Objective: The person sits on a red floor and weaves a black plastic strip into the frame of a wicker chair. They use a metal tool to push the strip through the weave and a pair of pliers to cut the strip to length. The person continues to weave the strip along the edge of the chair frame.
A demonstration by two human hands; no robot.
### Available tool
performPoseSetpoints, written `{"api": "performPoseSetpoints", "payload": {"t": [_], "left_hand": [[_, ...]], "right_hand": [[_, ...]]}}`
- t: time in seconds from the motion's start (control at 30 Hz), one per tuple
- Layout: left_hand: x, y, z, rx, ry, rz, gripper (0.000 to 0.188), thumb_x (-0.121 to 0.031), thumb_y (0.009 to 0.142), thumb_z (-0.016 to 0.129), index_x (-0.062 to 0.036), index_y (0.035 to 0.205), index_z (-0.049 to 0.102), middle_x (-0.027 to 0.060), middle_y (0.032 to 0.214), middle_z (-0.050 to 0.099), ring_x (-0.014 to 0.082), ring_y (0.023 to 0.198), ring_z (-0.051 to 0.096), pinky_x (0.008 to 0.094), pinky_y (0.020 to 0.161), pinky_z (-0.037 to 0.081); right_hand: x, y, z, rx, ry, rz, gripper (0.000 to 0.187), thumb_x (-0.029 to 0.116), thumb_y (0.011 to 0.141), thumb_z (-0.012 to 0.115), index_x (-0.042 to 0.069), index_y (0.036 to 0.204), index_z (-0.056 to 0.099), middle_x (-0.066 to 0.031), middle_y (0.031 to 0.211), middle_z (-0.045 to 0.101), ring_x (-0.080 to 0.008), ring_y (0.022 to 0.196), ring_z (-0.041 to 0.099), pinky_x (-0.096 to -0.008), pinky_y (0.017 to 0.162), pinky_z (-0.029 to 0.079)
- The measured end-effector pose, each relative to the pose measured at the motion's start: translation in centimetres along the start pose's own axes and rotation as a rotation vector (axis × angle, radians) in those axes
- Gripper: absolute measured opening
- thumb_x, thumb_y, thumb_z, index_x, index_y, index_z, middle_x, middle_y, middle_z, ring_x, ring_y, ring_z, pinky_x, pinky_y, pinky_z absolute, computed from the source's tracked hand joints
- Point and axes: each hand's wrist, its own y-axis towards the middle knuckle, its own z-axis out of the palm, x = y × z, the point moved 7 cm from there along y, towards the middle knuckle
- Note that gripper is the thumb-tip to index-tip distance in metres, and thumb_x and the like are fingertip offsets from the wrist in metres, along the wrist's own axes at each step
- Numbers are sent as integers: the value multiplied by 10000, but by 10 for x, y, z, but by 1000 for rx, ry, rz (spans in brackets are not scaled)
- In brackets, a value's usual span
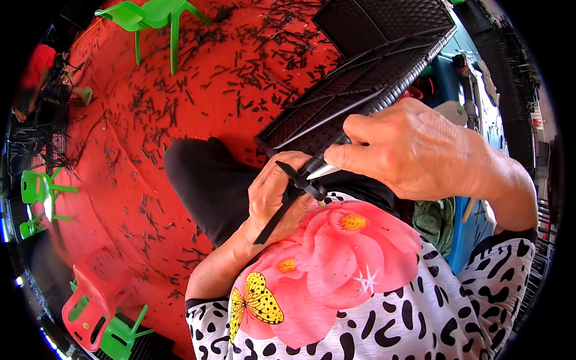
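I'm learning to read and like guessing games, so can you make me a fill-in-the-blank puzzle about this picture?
1. The floor is colored ____.
2. The right grip holds a pale pointed tool, and the left grip holds a flat strip colored ____.
3. The butterfly on the shirt has black-spotted wings colored ____.
4. The chair at the top of the picture is colored ____.

Missing words: red; black; yellow; green.

A pale pointed tool (324,172) slants toward crossed black strips (276,218).
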Motion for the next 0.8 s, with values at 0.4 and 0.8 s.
{"api": "performPoseSetpoints", "payload": {"t": [0.4,0.8], "left_hand": [[1,-6,6,34,5,51,392,35,630,669,53,1002,546,196,934,586,344,802,595,380,706,489],[6,-17,-3,-38,100,30,356,26,623,671,38,963,565,193,917,608,354,834,608,400,740,493]], "right_hand": [[29,49,-25,400,-262,-95,104,100,631,593,-1,653,607,-153,602,574,-302,603,612,-378,539,485],[43,57,-33,303,-99,-178,141,126,672,590,-7,623,582,-134,572,557,-268,542,603,-337,489,472]]}}
